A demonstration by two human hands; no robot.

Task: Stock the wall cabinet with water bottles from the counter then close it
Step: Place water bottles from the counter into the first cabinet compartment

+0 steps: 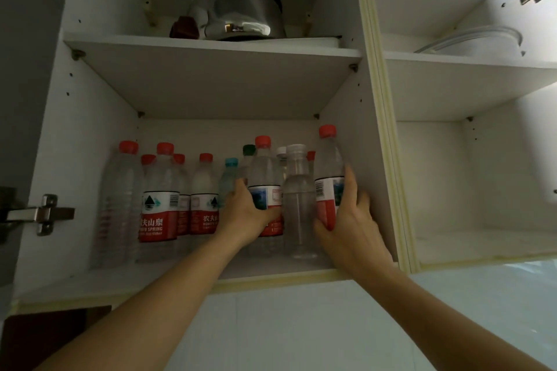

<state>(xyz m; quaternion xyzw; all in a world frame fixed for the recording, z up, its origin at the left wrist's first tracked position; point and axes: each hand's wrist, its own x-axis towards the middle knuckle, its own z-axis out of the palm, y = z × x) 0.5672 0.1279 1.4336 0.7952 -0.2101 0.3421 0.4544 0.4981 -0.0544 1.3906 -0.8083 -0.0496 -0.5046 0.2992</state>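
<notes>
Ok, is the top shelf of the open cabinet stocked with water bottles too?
No, the top shelf holds only a metal kettle and a small dark object; the water bottles all stand on the lower shelf.

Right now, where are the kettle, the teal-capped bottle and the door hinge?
kettle (241, 9): head view, shiny steel body.
teal-capped bottle (231, 163): head view, its cap.
door hinge (45, 214): head view, metal arm.

The cabinet (346, 93) is matt white laminated board, smooth, with a cream edge strip. Its hinge (42, 214) is bare brushed metal. The bottles (158, 190) are clear, thin, ribbed plastic with glossy printed paper-like labels and smooth plastic caps. On the upper shelf (211, 48), the kettle (241, 9) is mirror-polished metal with a dark matt handle. The wall (301, 325) below looks like glossy pale tile.
</notes>
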